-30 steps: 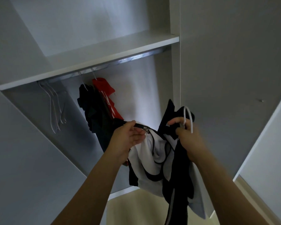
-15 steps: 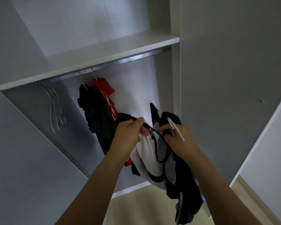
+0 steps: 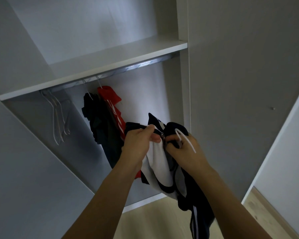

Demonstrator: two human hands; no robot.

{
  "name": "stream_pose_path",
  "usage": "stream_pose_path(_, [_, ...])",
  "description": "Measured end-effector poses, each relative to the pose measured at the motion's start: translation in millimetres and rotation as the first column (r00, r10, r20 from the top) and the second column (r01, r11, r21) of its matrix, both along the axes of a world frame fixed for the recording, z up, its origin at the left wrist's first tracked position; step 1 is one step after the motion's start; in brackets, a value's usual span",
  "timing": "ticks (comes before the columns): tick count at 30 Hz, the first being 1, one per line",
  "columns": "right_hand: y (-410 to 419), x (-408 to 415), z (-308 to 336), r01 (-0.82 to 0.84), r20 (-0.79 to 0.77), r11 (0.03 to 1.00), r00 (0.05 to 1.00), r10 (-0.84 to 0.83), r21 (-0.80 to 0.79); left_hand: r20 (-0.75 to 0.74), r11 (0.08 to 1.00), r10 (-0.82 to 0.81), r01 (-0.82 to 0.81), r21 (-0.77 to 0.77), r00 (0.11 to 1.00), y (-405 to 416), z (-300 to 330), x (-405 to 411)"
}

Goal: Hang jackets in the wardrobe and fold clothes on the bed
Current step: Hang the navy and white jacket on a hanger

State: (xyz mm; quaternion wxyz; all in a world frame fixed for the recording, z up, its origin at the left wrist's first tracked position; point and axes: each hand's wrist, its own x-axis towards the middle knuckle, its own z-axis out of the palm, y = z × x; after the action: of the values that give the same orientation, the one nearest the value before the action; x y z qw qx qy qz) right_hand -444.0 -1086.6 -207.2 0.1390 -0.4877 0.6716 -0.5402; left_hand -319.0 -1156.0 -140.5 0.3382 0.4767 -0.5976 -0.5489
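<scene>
Hands have closed together: left hand (image 3: 139, 145) pinches the navy-and-white jacket (image 3: 160, 166) collar, right hand (image 3: 186, 150) fingers grip its white hanger (image 3: 184, 140), now tipped toward four o'clock; hanging on the rail (image 3: 136, 65) comes next.

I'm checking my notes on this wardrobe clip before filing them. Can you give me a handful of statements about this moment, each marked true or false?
1. Both hands hold the dark and white jacket. True.
2. The white hanger already hangs on the rail. False: its hook sticks out by the right hand, below the rail.
3. A red garment hangs on the rail. True.
4. The left hand reaches for the empty hangers. False: it grips the jacket's collar edge.
5. The shelf above the rail is stacked with folded clothes. False: none show on it.
</scene>
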Motion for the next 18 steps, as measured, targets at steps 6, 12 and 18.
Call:
stream_pose_path(6, [1, -7, -9, -0.041, 0.134, 0.999, 0.99, 0.038, 0.018, 0.016, 1.0, -0.014, 0.014, 0.006, 1.0, 5, -3, 0])
stream_pose_path(12, [-2, -15, -14, -0.164, 0.11, 0.986, 0.981, 0.162, 0.009, 0.062, 1.0, -0.014, 0.014, -0.003, 0.998, 7, -4, 0])
stream_pose_path(18, [-5, -31, -21, -0.142, 0.146, 0.979, 0.982, 0.121, 0.145, 0.02, 0.987, 0.16, -0.16, -0.011, 0.987, -2, -2, 12])
